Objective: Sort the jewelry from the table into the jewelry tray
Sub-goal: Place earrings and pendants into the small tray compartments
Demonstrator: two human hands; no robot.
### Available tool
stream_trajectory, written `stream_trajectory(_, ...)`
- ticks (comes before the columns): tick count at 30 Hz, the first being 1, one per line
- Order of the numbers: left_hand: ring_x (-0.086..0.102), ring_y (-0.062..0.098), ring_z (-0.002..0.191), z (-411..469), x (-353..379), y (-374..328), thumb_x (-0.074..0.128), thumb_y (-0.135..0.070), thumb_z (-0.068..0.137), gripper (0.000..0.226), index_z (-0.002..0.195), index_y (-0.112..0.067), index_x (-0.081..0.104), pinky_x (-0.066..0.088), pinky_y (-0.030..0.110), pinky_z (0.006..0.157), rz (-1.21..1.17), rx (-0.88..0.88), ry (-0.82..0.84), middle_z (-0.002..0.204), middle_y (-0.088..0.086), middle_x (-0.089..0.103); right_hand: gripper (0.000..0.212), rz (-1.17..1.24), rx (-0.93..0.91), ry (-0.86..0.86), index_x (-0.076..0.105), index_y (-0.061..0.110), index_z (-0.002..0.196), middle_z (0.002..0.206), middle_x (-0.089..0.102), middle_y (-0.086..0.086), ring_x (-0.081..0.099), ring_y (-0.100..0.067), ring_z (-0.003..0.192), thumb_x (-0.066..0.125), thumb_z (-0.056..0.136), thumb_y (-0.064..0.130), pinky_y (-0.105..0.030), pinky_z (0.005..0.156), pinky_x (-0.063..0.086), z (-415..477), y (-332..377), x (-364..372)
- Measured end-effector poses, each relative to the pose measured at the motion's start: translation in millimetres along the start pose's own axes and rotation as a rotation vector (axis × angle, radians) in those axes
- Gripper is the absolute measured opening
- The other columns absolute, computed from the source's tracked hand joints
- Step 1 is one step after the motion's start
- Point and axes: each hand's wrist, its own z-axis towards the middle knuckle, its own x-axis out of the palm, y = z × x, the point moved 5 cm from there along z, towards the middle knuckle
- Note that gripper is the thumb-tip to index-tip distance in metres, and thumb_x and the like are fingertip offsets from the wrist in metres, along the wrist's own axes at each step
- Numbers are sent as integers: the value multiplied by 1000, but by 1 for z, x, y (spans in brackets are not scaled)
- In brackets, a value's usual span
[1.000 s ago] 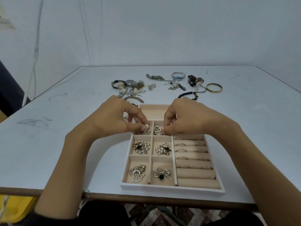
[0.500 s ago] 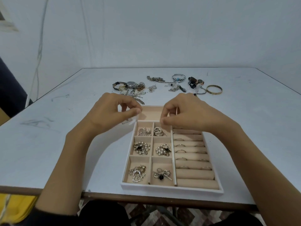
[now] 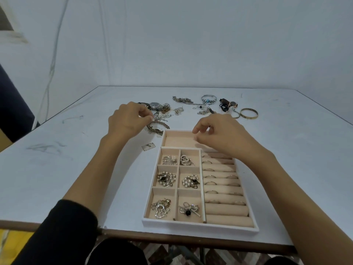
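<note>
Jewelry tray point(image 3: 198, 225): white rim, beige lining, laid flat by the near edge of the table point(image 3: 76, 169), right of ctr. Six sq. compartments at its left, 2 cols x 3 rows, one piece laid in each.
- Far row: leaf brooch point(image 3: 170, 160) w/ pearl; heart piece point(image 3: 186, 160), silver.
- Mid row: two pearl clusters point(image 3: 166, 178) w/ black stones.
- Near row: rhinestone piece point(image 3: 160, 208); bow brooch point(image 3: 189, 209) w/ black bead.

Thin rings point(image 3: 210, 176) are slotted btwn the rolls on the right.

Unsorted pcs are spread twd the far edge: watch point(image 3: 155, 105), braided bangle point(image 3: 157, 127) just beyond the tray's far-left corner, chains point(image 3: 183, 100), blue-bead bangle point(image 3: 209, 98), gold bangle point(image 3: 248, 113) furthest right.
</note>
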Motion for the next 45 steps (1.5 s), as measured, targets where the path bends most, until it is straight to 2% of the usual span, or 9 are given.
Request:
stream_trajectory(6, 55, 23, 108, 14, 23, -6, 52, -23, 92, 22, 107, -26, 67, 38, 32, 74, 94, 66, -49, 112, -6, 66, 12, 1, -3, 1, 69, 32, 91, 78, 62, 14, 59, -7, 77, 62, 83, 28, -28, 69, 48, 0, 0, 1)
stream_trajectory(9, 46, 29, 118, 18, 40, -8, 41, -18, 97, 30, 114, -23, 66, 38, 39, 86, 192, 140, -18, 123, 2, 62, 9, 105, -5, -28, 70, 33, 83, 78, 66, 11, 61, -9, 73, 64, 81, 27, -32, 70, 51, 4, 1, 1)
stream_trajectory(13, 42, 25, 119, 17, 51, -4, 39, -14, 96, 34, 114, -26, 64, 31, 39, 90, 229, 226, 31, 128, -2, 59, 12, 286, 25, -73, 71, 28, 75, 68, 68, 5, 64, -17, 61, 65, 80, 18, -41, 74, 57, 16, -4, -3)
stream_trajectory(18, 42, 24, 121, 20, 48, 2, 38, -12, 96, 35, 113, -25, 66, 30, 39, 93, 191, 208, 21, 127, -3, 61, 11, 259, 63, -32, 72, 18, 77, 67, 70, 0, 60, -15, 52, 64, 81, 12, -35, 70, 56, 47, -8, 3)
stream_trajectory(24, 46, 25, 117, 23, 42, 8, 46, -7, 94, 31, 108, -22, 69, 30, 37, 90, 129, 193, -45, 117, -1, 65, 15, 28, 71, 8, 73, 17, 85, 76, 70, 1, 61, -15, 61, 61, 79, 10, -36, 74, 57, 105, 1, 20)
stream_trajectory(29, 45, 25, 120, 23, 39, 7, 46, -14, 95, 29, 115, -23, 65, 29, 39, 92, 173, 203, -51, 120, -1, 63, 22, -164, 6, 76, 69, 26, 107, 114, 64, 0, 60, -22, 105, 62, 87, 18, -29, 73, 39, 132, 13, 51)
stream_trajectory(32, 47, 24, 113, 21, 40, 7, 45, -14, 94, 28, 107, -25, 68, 28, 39, 91, 166, 186, -32, 110, -3, 67, 25, -222, -3, 55, 66, 30, 114, 128, 59, 1, 55, -22, 116, 61, 90, 27, -29, 77, 38, 140, 15, 62)
stream_trajectory(40, 52, 20, 109, 22, 39, 8, 58, -20, 90, 18, 103, -26, 68, 28, 36, 90, 48, 169, -34, 104, -9, 69, 7, -229, 6, -23, 70, 22, 91, 108, 67, -1, 62, -22, 99, 66, 85, 22, -29, 69, 40, 143, 17, 66)
stream_trajectory(45, 61, 18, 95, 23, 22, 5, 58, -25, 92, 15, 102, -28, 69, 40, 40, 91, -122, 154, -152, 99, -9, 70, 9, -267, 21, 6, 67, 12, 87, 100, 70, -2, 65, -24, 90, 58, 88, 13, -34, 73, 51, 146, 17, 71)
